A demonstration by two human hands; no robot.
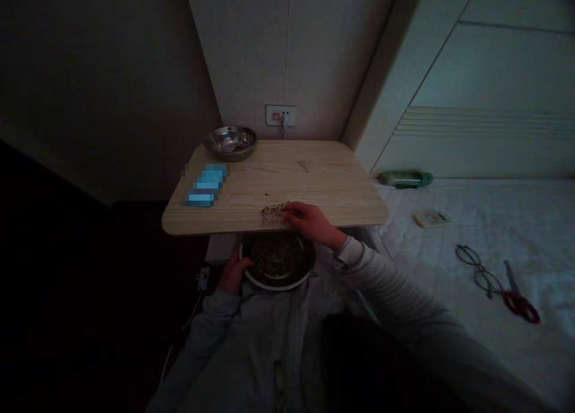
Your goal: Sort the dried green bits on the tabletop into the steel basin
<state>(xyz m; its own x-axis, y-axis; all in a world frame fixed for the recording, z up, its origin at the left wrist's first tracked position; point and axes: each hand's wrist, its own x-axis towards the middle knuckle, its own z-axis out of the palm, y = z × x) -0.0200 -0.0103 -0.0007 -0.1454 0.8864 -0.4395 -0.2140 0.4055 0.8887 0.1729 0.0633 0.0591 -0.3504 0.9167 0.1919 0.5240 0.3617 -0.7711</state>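
Note:
My left hand point(234, 273) grips the left rim of a round bowl point(277, 288) in my lap, its thumb over the edge. The bowl has a pale rim and a dark inside scattered with small bits. Its far side lies just below the front edge of the small wooden table point(242, 188). My right hand point(309, 222) is over that front edge with its fingertips pinched together. Beside them is a patch of small dark bits point(272, 212), seemingly on a thin, see-through piece. What the right fingers hold is too small to make out.
A steel bowl point(231, 145) stands at the table's back left, with a lit phone point(207, 185) before it. A wall socket point(281, 115) is behind. On the white bed to the right lie a green bottle point(405, 179), a remote point(432, 219), glasses point(487, 281) and red-handled scissors point(520, 306).

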